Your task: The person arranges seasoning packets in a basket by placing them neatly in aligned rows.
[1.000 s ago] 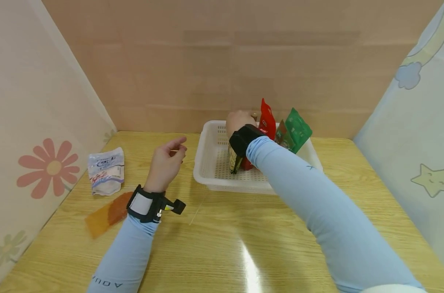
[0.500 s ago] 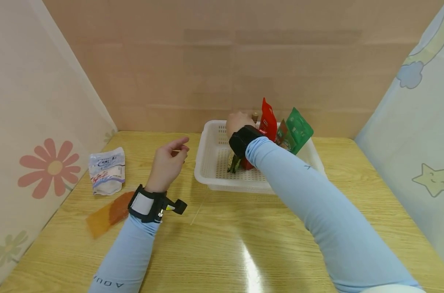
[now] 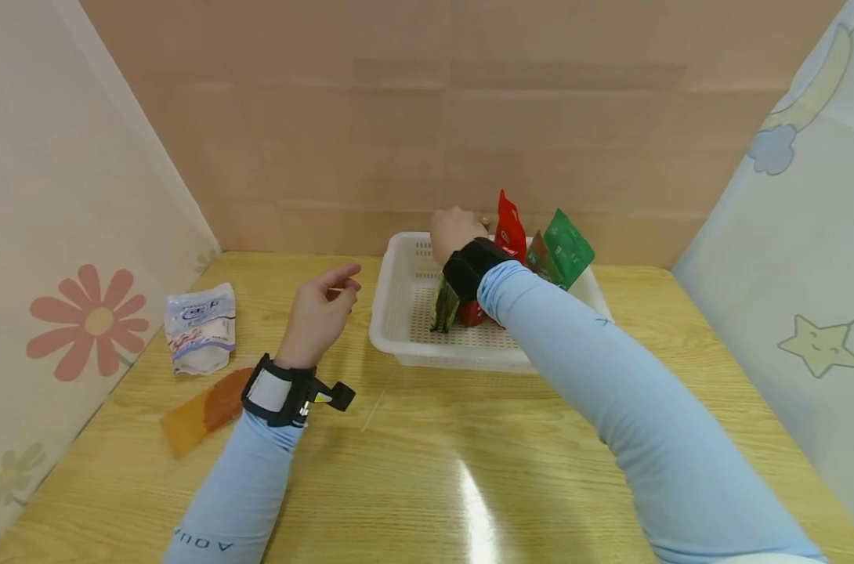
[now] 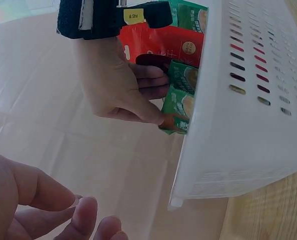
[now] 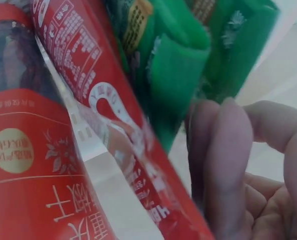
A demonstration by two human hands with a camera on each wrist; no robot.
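My right hand (image 3: pixel 458 229) reaches into a white perforated basket (image 3: pixel 427 356) at the back of the table. In the left wrist view the right hand (image 4: pixel 156 100) pinches a green packet (image 4: pixel 181 100) between thumb and fingers, just over the basket wall (image 4: pixel 248 125). That packet's lower end (image 3: pixel 443 307) stands upright under my wrist. A red packet (image 3: pixel 509 231) and two green packets (image 3: pixel 566 249) stand upright beside it. My left hand (image 3: pixel 331 291) hovers left of the basket with loosely curled fingers (image 4: pixel 83 215), holding nothing.
A white pouch (image 3: pixel 200 327) and a flat orange packet (image 3: pixel 204 411) lie on the wooden table at the left. Panels wall the table in on the left, back and right. Bare wood stretches in front of the basket.
The right hand and its packet have shifted slightly left inside the basket. The left hand has stayed nearly still.
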